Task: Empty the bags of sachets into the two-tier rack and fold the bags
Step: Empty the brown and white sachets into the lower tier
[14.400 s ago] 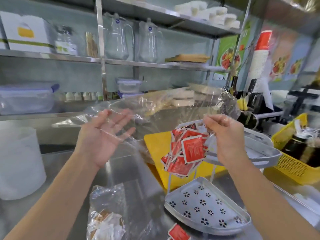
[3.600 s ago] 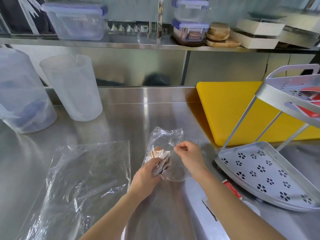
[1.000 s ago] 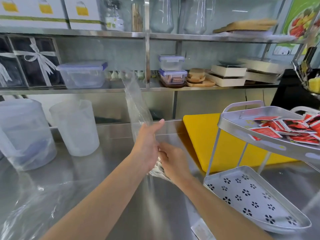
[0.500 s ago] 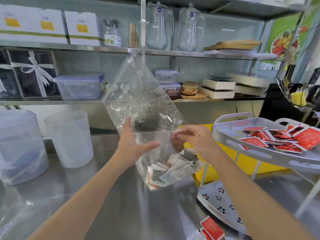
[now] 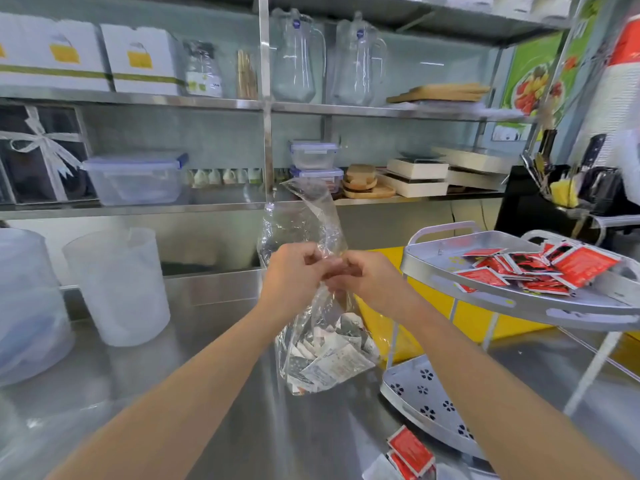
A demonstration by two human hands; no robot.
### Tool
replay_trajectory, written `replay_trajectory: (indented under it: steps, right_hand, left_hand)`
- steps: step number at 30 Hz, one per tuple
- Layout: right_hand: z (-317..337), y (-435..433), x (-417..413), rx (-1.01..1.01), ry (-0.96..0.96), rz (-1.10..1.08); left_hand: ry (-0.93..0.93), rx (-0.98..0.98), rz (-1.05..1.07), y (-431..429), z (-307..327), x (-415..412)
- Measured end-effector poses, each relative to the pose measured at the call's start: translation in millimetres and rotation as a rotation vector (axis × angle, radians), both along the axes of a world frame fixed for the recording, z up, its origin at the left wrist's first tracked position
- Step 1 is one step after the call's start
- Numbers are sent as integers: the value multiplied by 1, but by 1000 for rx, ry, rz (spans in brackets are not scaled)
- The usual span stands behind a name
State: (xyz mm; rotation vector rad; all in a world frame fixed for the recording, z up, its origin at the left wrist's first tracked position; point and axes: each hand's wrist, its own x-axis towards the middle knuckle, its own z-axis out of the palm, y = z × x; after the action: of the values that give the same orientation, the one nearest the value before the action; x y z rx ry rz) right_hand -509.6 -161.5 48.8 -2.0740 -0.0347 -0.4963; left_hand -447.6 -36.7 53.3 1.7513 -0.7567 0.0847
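A clear plastic bag (image 5: 313,327) hangs above the steel counter, with white and grey sachets (image 5: 329,365) piled in its bottom. My left hand (image 5: 294,275) and my right hand (image 5: 363,278) both pinch the bag at its middle, close together, and its upper part stands up crumpled above my fingers. To the right is the grey two-tier rack (image 5: 519,299). Red sachets (image 5: 530,268) lie on its top tier. The perforated bottom tier (image 5: 419,393) holds nothing that I can see.
A few red sachets (image 5: 408,452) lie loose on the counter by the rack's foot. A yellow cutting board (image 5: 440,306) sits behind the rack. Two frosted plastic jugs (image 5: 121,285) stand at the left. Shelves with boxes, pitchers and containers run along the back wall.
My hands came together on the bag's middle. The bag's top, spread wide half a second ago, now stands narrow and crumpled, and the sachets hang lower.
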Motion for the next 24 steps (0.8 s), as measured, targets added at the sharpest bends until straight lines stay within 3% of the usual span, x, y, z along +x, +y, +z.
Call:
replay_trajectory:
  steps: [5,9,14,18,24]
  right_hand:
    - [-5,-19,-12,128,38,-122]
    - [-7,-32,-26,74,33,-209]
    - [18,-37,-36,32,-185,-362]
    - [58,-47,-47,37,-383,-441]
    - [107,-74,-71,31,-491,-554]
  left_hand:
    - [-153,-3,125,-5,17,1]
    - [-317,5,180,-6,37,4]
    - [-405,40,134,-8,71,4]
    - [-563,-51,125,-20,115,-6]
    - [-671,-139,70,-53,158,-27]
